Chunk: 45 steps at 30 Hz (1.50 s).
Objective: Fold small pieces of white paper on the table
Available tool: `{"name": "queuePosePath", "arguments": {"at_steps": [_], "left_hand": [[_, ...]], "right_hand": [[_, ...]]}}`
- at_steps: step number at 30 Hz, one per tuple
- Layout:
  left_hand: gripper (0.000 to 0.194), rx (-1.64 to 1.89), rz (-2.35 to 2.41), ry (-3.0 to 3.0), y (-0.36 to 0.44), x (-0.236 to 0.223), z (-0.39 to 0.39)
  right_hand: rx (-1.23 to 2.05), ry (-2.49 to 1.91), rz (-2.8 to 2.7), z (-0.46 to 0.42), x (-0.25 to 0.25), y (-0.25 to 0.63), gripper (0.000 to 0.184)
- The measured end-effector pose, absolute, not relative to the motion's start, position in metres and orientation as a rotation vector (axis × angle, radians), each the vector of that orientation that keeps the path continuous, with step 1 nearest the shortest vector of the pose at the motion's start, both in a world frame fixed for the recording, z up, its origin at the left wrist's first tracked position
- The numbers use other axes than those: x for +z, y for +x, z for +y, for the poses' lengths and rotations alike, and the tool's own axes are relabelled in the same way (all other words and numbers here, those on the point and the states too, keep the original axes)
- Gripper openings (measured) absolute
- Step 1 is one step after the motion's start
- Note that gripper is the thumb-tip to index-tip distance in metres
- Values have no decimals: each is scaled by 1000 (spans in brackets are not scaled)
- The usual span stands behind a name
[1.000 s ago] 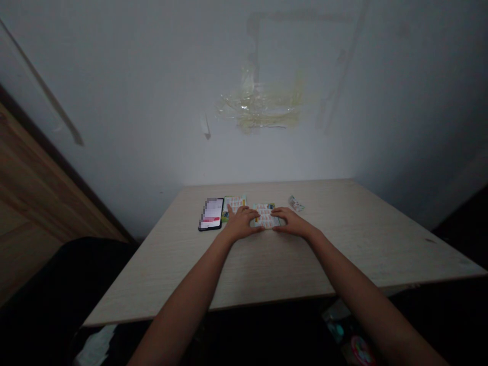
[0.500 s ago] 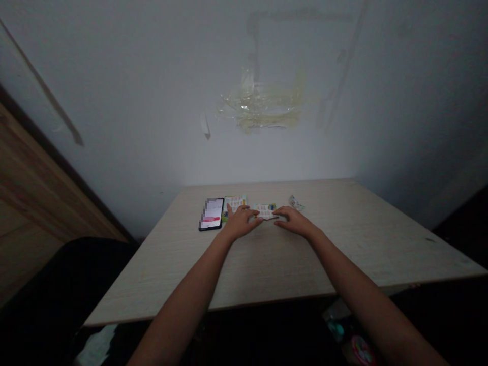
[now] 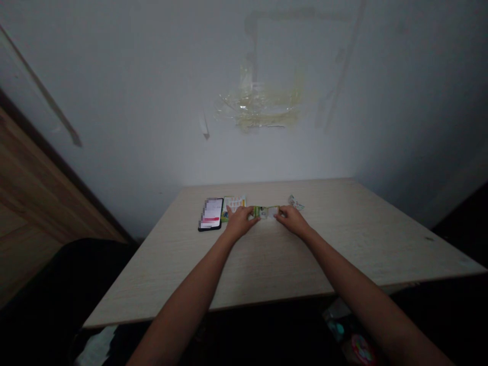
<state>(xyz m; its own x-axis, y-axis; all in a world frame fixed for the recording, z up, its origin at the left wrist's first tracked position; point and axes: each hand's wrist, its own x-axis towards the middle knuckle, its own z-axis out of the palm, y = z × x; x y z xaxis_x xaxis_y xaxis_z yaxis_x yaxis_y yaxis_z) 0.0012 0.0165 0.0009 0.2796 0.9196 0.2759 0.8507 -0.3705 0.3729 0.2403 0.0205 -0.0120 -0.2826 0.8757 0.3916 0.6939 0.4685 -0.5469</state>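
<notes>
Between my hands is a small printed paper (image 3: 266, 212), a narrow strip with green and whitish panels toward me. My left hand (image 3: 239, 220) pinches its left end. The right end is in my right hand (image 3: 290, 218), between thumb and fingers. Beside and partly behind my left hand lies a printed leaflet (image 3: 235, 202) in white, green and yellow. A smartphone (image 3: 211, 214) with a lit screen lies left of the leaflet. Just behind my right hand rests a small crumpled printed wrapper (image 3: 296, 202).
The pale wooden table (image 3: 328, 264) meets a grey-white wall (image 3: 152, 101) bearing peeling clear tape (image 3: 259, 108). Below the front edge, in shadow at right, is a round pink object (image 3: 362, 348). A dark shape (image 3: 68, 274) stands at the left, beside wooden panelling (image 3: 26, 203).
The paper has gone from a taller white printed face with red rows to a narrower strip with green and whitish panels. My right fingers have closed on its right end.
</notes>
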Motion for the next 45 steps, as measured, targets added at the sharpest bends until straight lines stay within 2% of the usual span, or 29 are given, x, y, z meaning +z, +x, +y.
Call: {"name": "queuePosePath", "arguments": {"at_steps": [4, 9, 13, 16, 19, 22, 24, 34, 45], "left_hand": [[34, 731, 1740, 2312, 7, 0, 20], [36, 779, 1806, 2287, 13, -1, 21], [45, 776, 1832, 2300, 15, -2, 22], [52, 776, 1839, 2319, 15, -2, 20], [48, 769, 1829, 2380, 14, -1, 19], [32, 719, 1744, 2460, 15, -3, 18], [25, 682, 1697, 2482, 15, -4, 18], [22, 685, 1656, 2522, 16, 0, 12], [19, 725, 1645, 2514, 19, -3, 12]], "right_hand": [[295, -1360, -2001, 27, -19, 239, 16], [257, -1451, -1956, 30, -23, 236, 40], [231, -1477, -1924, 27, -25, 233, 56], [170, -1466, -1924, 27, -26, 232, 61], [97, -1362, -2024, 27, -26, 233, 48], [130, -1241, -2162, 28, -26, 233, 25], [189, -1200, -2203, 28, -26, 232, 20], [220, -1188, -2232, 26, -21, 233, 17], [-19, -1096, -2388, 27, -17, 233, 18]]}}
